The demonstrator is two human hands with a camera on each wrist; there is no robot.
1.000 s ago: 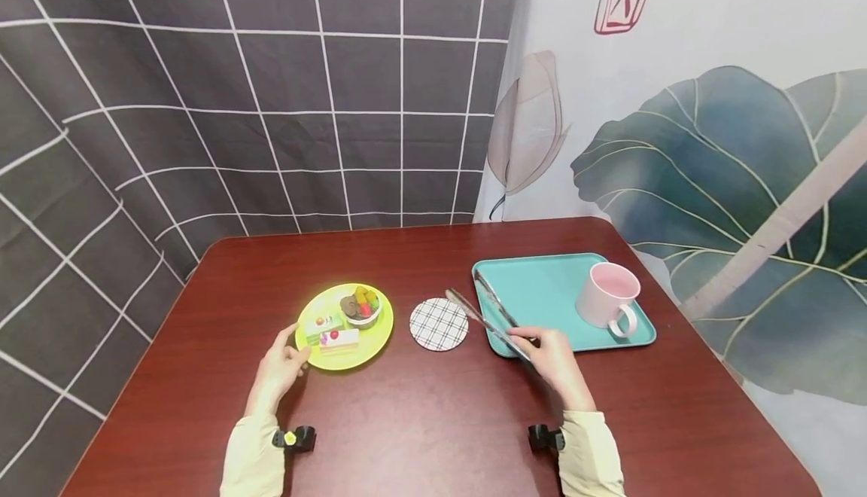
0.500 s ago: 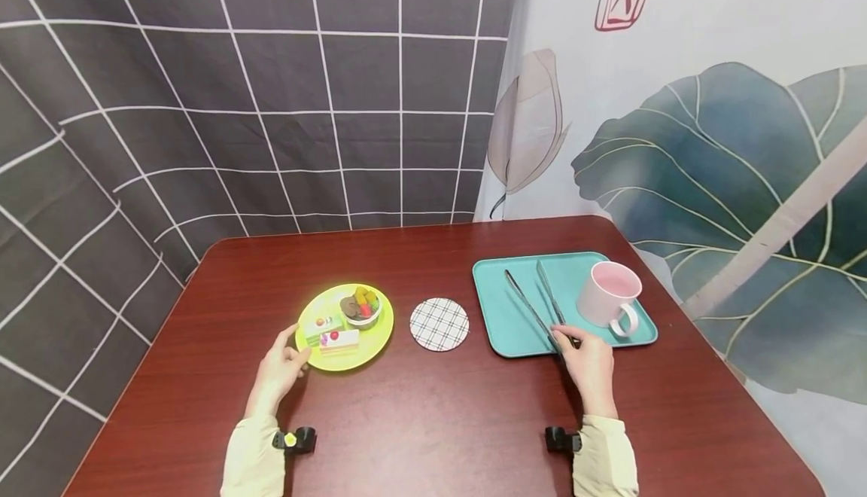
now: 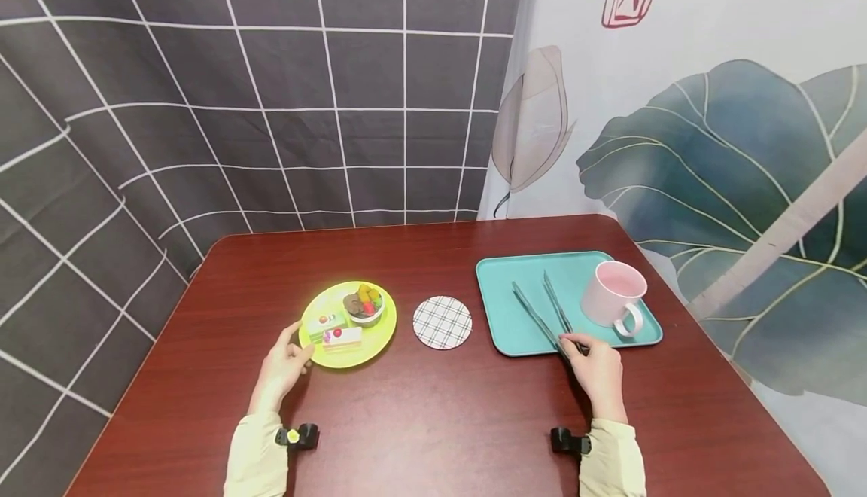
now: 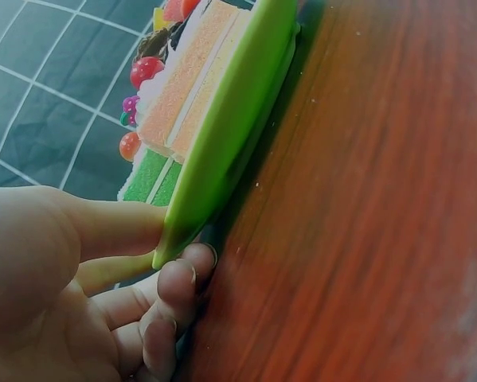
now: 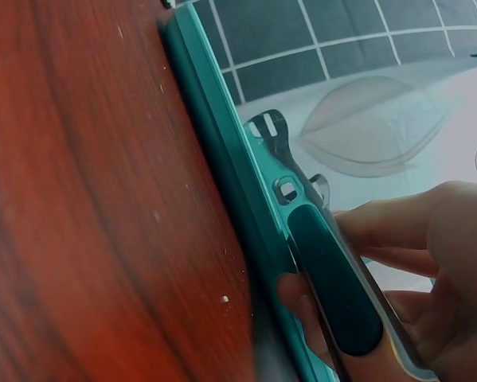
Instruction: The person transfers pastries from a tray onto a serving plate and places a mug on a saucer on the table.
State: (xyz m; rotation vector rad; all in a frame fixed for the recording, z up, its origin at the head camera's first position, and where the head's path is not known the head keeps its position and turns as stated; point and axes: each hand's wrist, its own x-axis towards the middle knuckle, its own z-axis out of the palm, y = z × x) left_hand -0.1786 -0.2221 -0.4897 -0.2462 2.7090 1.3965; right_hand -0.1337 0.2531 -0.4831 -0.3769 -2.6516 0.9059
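Observation:
My left hand (image 3: pixel 281 370) pinches the near-left rim of a yellow-green plate (image 3: pixel 371 340). In the left wrist view the thumb lies on top of the plate's edge (image 4: pixel 230 119), with fingers underneath. Two toy cake slices, a pink-and-white one (image 3: pixel 342 342) and a green one (image 3: pixel 320 326), sit on it beside a small bowl of food pieces (image 3: pixel 366 319). My right hand (image 3: pixel 597 376) holds metal tongs (image 3: pixel 535 315) by the handle end, over the near edge of a teal tray (image 3: pixel 497 278). The tongs' arms are spread, with nothing between the tips.
A pink mug (image 3: pixel 603 303) stands at the tray's right end, its handle toward the near side. Between plate and tray lies a round checked coaster (image 3: pixel 442 322). Behind the reddish-brown table (image 3: pixel 420 414) hang a dark grid curtain and a leaf-patterned one.
My right hand has carried the tongs rightward, from beside the coaster to over the tray, then slightly nearer. My left hand and the plate have stayed put.

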